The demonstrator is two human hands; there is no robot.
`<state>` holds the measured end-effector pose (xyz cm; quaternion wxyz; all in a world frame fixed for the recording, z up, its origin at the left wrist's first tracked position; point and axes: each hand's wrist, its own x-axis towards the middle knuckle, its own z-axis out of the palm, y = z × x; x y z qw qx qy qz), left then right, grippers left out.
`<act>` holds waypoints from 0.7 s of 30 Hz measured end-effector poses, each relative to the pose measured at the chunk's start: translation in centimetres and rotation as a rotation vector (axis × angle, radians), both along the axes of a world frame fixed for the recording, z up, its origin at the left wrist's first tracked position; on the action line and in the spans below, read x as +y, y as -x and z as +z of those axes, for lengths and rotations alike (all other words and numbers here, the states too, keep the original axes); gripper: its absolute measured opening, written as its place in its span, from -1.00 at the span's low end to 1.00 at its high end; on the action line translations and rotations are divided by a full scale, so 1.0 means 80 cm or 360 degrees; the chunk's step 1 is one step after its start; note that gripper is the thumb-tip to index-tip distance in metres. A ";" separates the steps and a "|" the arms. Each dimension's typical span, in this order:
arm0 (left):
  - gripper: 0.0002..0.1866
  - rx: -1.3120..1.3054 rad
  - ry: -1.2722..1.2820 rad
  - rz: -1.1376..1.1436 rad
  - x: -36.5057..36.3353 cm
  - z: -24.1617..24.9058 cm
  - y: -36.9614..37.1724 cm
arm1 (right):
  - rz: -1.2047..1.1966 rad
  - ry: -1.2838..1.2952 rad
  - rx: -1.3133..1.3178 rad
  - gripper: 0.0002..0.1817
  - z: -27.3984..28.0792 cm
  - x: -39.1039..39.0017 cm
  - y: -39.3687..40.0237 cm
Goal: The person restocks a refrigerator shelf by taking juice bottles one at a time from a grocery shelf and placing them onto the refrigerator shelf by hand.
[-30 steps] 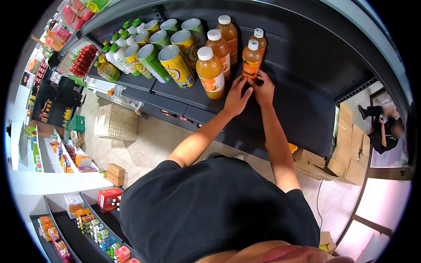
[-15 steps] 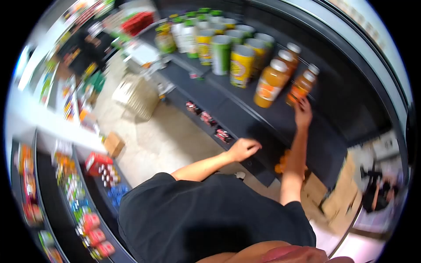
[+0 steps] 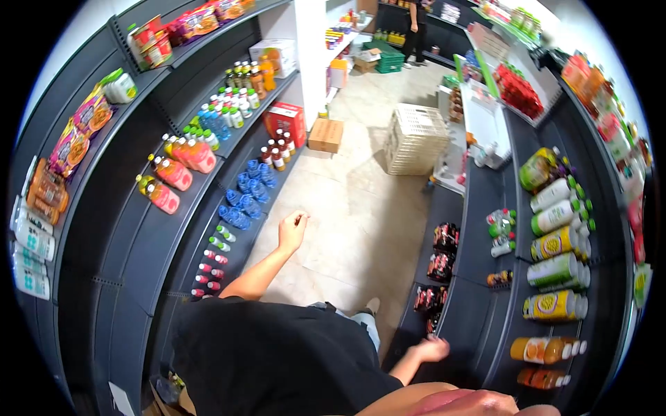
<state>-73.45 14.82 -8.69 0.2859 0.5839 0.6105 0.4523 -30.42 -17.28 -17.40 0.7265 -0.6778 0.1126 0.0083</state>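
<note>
My left hand [image 3: 293, 231] hangs over the floor aisle, its fingers curled in and no object visible in them. My right hand [image 3: 431, 349] is low beside the right-hand shelf, nearest the dark packs of cans [image 3: 430, 298] on the lower shelf. Its fingers look loosely extended, with nothing seen in them. On the shelf above stand an orange juice bottle [image 3: 541, 349] and a darker orange bottle [image 3: 542, 378] in neighbouring rows. Beyond them are yellow cans [image 3: 553, 305], green-and-white cans [image 3: 555, 272] and white bottles with green caps [image 3: 553, 220]. Neither hand touches these drinks.
Stacked cream crates [image 3: 416, 139] and a cardboard box [image 3: 325, 136] stand on the floor ahead. Left shelves hold pink drink bottles [image 3: 191, 154], blue bottle packs [image 3: 236, 216] and noodle packs [image 3: 82, 135]. A person in dark clothes [image 3: 416, 28] stands at the far end.
My view has swung left, from facing the drinks shelf to looking along the aisle. My right hand has left the orange bottle and come down near my side.
</note>
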 end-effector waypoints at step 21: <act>-0.70 0.0482 0.0344 -0.1782 0.215 0.001 -0.141 | 0.1749 0.0427 0.0499 -0.79 -0.290 0.459 -0.129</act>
